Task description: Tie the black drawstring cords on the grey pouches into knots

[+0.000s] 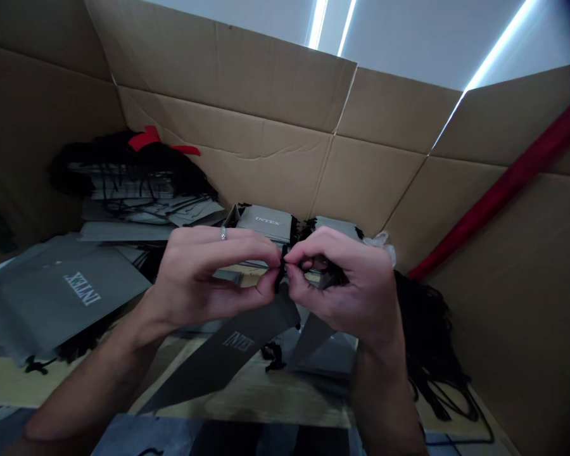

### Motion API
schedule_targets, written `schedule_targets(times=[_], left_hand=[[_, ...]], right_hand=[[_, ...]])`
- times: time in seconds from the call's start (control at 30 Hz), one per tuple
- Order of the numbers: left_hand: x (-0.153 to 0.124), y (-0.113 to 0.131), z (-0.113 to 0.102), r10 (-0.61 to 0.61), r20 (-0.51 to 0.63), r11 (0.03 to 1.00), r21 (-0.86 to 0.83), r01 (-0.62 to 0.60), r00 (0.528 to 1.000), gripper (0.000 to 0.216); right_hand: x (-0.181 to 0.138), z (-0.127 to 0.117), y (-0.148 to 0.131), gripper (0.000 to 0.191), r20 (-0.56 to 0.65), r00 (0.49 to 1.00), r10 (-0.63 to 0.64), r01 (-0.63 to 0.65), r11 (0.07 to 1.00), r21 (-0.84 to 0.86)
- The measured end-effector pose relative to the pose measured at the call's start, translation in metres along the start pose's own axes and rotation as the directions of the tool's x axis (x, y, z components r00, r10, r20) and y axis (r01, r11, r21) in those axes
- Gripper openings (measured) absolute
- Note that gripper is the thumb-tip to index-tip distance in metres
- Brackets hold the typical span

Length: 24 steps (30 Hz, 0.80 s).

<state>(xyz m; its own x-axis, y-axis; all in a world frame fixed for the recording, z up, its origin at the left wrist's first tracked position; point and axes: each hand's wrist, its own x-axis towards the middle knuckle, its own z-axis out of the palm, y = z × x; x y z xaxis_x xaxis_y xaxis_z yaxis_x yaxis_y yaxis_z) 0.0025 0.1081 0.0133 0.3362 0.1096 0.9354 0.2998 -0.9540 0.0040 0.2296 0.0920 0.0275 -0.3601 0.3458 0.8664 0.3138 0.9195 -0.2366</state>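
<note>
My left hand (213,272), with a ring on one finger, pinches a short black cord (282,269) between thumb and forefinger. Right beside it, fingertips almost touching, my right hand (346,278) pinches at the same cord. Below the hands hangs a grey card (232,348) printed INTEX, tilted, its upper corner by the cord. Another grey piece (313,339) shows under my right hand. Exactly how the cord passes through the card is hidden by my fingers.
Stacks of grey INTEX cards (85,285) with black cords lie at left, a taller pile (133,183) behind. Smaller stacks (266,218) stand at the back. A black cord bundle (422,323) lies at right. Cardboard walls (247,152) enclose the table; a red strip (498,183) crosses the right one.
</note>
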Motion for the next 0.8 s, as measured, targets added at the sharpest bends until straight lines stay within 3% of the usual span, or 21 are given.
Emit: schedule_targets(times=[0.33,0.8], left_hand=[[0.0031,-0.0037,0.0032,-0.142,0.018,0.966,-0.216,0.142,0.990,0.028],[-0.0024,0.0020,0.0033,0.093,0.065,0.983,0.150,-0.102,0.994,0.023]], right_hand=[[-0.0025,-0.0011,-0.0057,0.014,0.000,0.990,0.144,-0.144,0.989,0.040],[-0.0028,-0.0043,-0.0063,0.011,0.022,0.998,0.051,-0.047,0.984,-0.173]])
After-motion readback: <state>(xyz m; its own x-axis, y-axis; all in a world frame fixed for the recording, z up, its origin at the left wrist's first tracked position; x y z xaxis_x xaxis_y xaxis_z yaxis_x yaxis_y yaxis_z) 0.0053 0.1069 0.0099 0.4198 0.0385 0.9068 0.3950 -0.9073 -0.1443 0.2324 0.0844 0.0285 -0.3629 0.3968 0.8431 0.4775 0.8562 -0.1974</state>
